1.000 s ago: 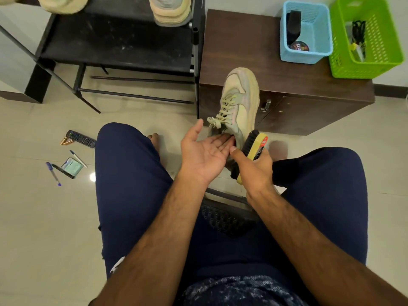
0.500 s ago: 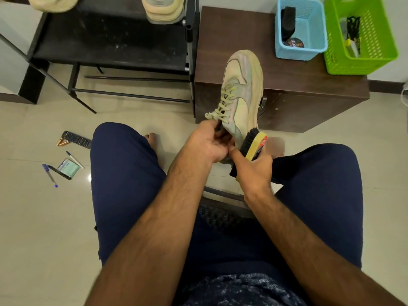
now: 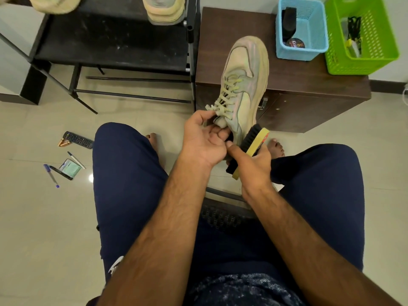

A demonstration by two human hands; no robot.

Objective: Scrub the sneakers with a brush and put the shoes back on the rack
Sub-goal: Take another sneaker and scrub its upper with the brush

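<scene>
The left hand [image 3: 203, 138], open a second ago, now grips the sneaker [image 3: 245, 85] by its tongue. The right hand [image 3: 251, 166] holds the brush [image 3: 256, 140] against its side, ready to scrub

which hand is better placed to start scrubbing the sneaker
Right. The right hand grips the brush, bristles beside the sneaker; the left hand is busy holding it by the collar.
</scene>
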